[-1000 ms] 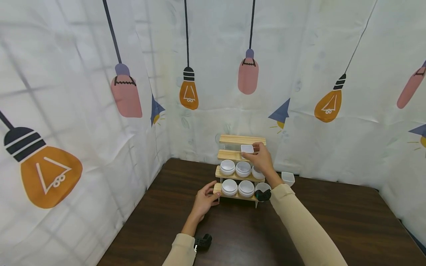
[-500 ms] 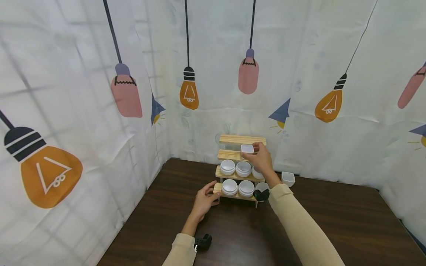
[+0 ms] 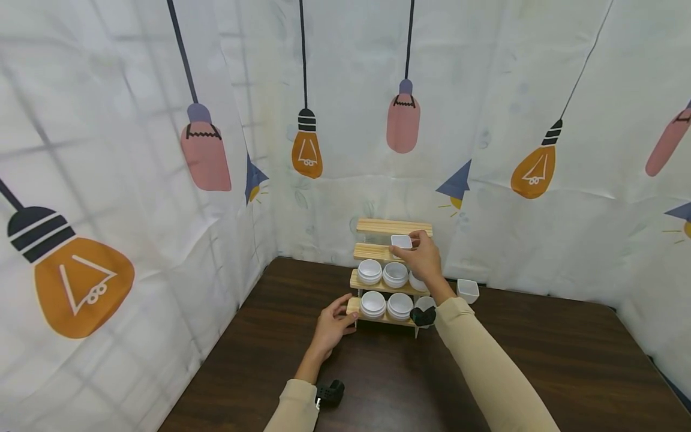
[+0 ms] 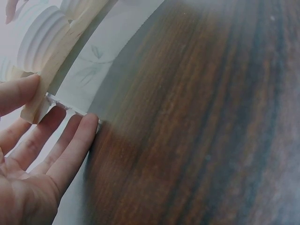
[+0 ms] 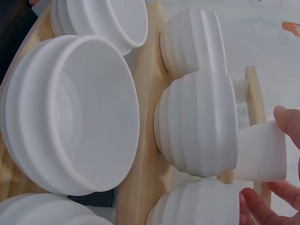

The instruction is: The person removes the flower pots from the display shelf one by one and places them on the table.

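Observation:
A four-tier wooden stand [image 3: 394, 226] is set against the wall at the table's back. My left hand [image 3: 328, 329] grips the left end of its lowest tier; in the left wrist view the thumb lies over the board [image 4: 70, 49] and the fingers reach under it. With thumb and fingers, my right hand [image 3: 423, 259] pinches a small white square cup [image 3: 400, 242] at the third tier up. White ribbed bowls [image 3: 372, 305] line the two lower tiers, and those at the right are partly hidden by my right arm. The right wrist view shows the cup [image 5: 262, 152] behind a bowl [image 5: 197, 124].
Another white square cup [image 3: 467, 290] stands on the dark wooden table [image 3: 540, 348], right of the stand. A white cloth wall [image 3: 345, 120] printed with lamps rises directly behind the table and along its left side. The top tier bears nothing.
My right wrist has shifted very slightly left, while the square cup stays in my fingers at the same tier. The left hand keeps its hold on the stand.

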Demonstrator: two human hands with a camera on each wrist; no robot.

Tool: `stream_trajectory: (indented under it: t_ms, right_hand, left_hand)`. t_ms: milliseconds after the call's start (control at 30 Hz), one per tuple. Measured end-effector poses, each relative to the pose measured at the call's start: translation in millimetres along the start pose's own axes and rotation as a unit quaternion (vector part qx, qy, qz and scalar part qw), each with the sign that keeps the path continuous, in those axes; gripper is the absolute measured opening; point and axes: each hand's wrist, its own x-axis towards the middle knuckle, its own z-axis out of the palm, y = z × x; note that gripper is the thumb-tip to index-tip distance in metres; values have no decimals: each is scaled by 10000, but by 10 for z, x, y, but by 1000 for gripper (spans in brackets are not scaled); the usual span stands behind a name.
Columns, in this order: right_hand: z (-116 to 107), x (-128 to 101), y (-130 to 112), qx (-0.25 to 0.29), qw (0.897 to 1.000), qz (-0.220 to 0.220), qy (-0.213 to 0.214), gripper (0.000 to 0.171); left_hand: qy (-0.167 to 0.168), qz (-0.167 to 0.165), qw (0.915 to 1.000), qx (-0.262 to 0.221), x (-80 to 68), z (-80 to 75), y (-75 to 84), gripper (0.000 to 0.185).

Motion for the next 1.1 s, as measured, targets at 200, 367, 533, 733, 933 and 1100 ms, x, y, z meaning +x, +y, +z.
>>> stream_trajectory:
  t_ms: [200, 367, 533, 733, 933, 1100]
  right_hand:
    - [7, -1, 9, -192, 9998, -2, 65, 74]
    - [6, -25, -2, -243, 9997, 42, 93, 73]
    - [2, -23, -9, -240, 9997, 57, 41, 73]
    - [-6, -30, -24, -181, 9998, 87, 8, 73]
    - [-7, -27, -21, -241, 9997, 89, 45, 73]
    - [-6, -46, -6, -202, 9997, 80, 90, 71]
  left_hand:
    - [9, -17, 10000, 14, 2, 0, 4, 59]
    - [2, -5, 10000, 22, 0, 4, 13, 59]
    - [9, -32, 10000, -22, -11, 8, 35, 58]
    - [-21, -25, 10000, -72, -9, 2, 56, 60]
    - [-43, -29, 10000, 3, 12, 0, 33, 59]
    - [0, -39, 10000, -2, -5, 10, 38, 59]
